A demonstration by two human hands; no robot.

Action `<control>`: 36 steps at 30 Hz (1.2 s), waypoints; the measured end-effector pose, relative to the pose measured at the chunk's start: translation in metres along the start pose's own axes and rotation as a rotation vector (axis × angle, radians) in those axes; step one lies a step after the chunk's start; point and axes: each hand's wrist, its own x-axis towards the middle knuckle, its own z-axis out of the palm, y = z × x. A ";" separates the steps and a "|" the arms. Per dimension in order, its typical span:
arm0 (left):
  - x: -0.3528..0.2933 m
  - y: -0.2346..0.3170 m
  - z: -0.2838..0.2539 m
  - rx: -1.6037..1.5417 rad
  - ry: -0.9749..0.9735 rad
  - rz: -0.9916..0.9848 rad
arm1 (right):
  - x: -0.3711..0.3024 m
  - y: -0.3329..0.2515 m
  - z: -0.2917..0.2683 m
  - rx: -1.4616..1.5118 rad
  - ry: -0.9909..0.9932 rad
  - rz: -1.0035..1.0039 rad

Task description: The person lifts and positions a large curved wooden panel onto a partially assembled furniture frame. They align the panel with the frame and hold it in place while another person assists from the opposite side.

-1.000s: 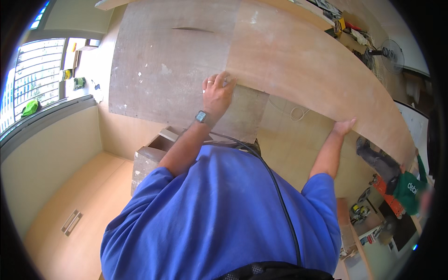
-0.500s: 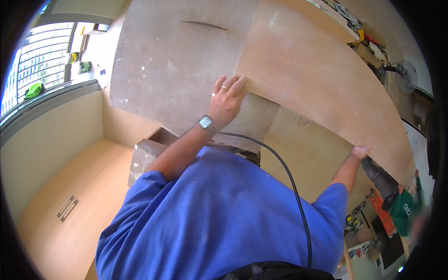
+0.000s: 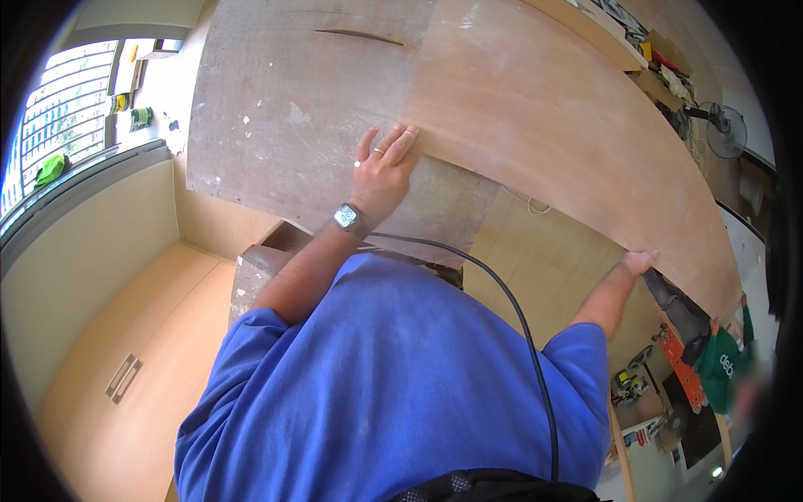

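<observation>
A long, pale brown plywood sheet (image 3: pixel 552 109) lies with its left end on a stained, paint-flecked work board (image 3: pixel 276 109). At the sheet's near left corner is my left hand (image 3: pixel 386 167), palm down, fingers stretched out and slightly apart, fingertips touching that corner. It wears a ring, and a watch sits on the wrist. Farther right, my right hand (image 3: pixel 641 261) grips the sheet's near edge, thumb side on top; the fingers below are hidden. A co-worker in a green shirt (image 3: pixel 721 368) has hands at the sheet's far right end.
A black cable (image 3: pixel 510 293) runs across my front. A narrow slot (image 3: pixel 360 37) marks the board. Left are a barred window (image 3: pixel 71 92) and a cabinet with a handle (image 3: pixel 124 378). A fan (image 3: pixel 724 130) and clutter stand right; tools (image 3: pixel 629 386) lie near the co-worker.
The plywood sheet has slid a little left over the work board, and both my hands have moved left with it. The view has shifted slightly too.
</observation>
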 end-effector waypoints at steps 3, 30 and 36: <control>-0.001 -0.005 -0.005 0.009 0.003 -0.038 | -0.032 -0.002 0.022 0.009 0.010 -0.049; -0.009 -0.050 -0.016 -0.006 0.028 -0.086 | -0.080 0.015 0.044 0.002 -0.063 -0.077; -0.011 -0.062 -0.019 -0.002 0.032 -0.105 | -0.127 0.003 0.069 0.017 -0.072 0.001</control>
